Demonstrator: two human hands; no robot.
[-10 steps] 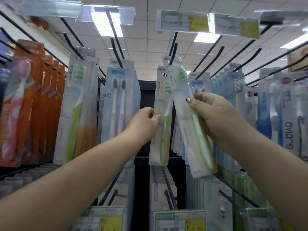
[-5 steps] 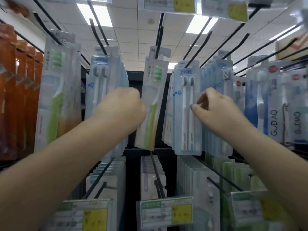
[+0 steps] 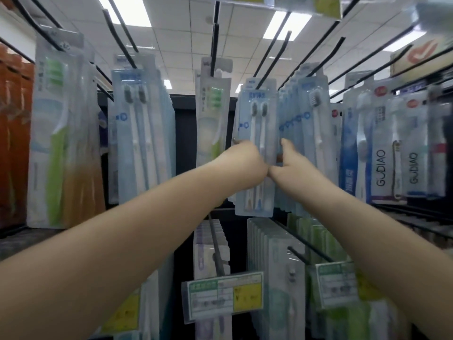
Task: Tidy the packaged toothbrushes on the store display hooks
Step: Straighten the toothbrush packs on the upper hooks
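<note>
— Ceiling lights glare above the hooks; where do we stand?
— Green pack (image 3: 212, 111) hangs at twelve. Our left hand (image 3: 241, 165) and right hand (image 3: 290, 163) pinch the blue twin-pack (image 3: 258, 148) at one; other rows seem left.

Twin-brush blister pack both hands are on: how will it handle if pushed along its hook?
The twin-brush pack hangs from one hook, so it probably swings and twists. Thin card with a clear blister: likely light, slightly flexible. Glossy plastic may slip between the left hand and right hand.
</note>
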